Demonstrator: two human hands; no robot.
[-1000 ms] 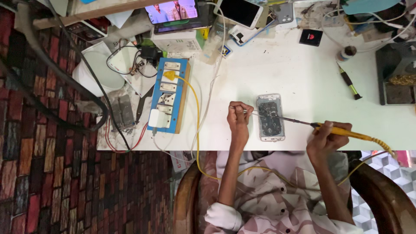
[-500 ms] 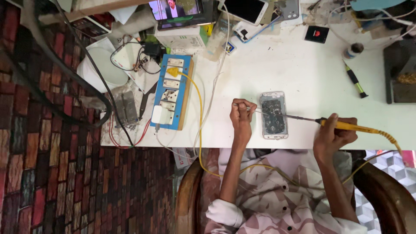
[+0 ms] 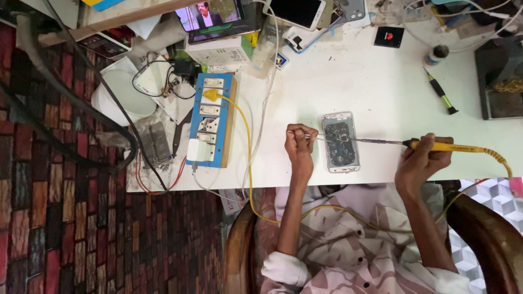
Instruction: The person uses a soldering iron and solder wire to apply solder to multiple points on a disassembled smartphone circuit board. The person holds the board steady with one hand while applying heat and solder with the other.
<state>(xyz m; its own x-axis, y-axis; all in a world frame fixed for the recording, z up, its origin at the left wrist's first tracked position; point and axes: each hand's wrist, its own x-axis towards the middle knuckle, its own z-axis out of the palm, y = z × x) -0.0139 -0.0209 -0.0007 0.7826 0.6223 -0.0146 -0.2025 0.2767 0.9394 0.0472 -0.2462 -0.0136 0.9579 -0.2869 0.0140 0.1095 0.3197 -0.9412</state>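
Observation:
An opened phone (image 3: 340, 142) with its dark innards showing lies on the white table (image 3: 376, 87) near the front edge. My left hand (image 3: 298, 146) is closed on thin tweezers (image 3: 318, 137) whose tip reaches the phone's upper left part. My right hand (image 3: 420, 159) grips the yellow handle of a soldering iron (image 3: 436, 146); its metal tip (image 3: 362, 140) touches the phone's upper right side. A yellow cord (image 3: 498, 159) runs from the handle off the table's right edge.
A blue power strip (image 3: 211, 121) with a yellow plug lies at the left, amid wires. At the back are a tablet showing video (image 3: 210, 15), phones (image 3: 297, 11) and boxes. A green-handled screwdriver (image 3: 440, 93) and a small jar (image 3: 436, 54) lie right.
The view has shifted slightly, so everything sits a little lower in frame. Both hands stay at the phone, holding the same tools in much the same pose.

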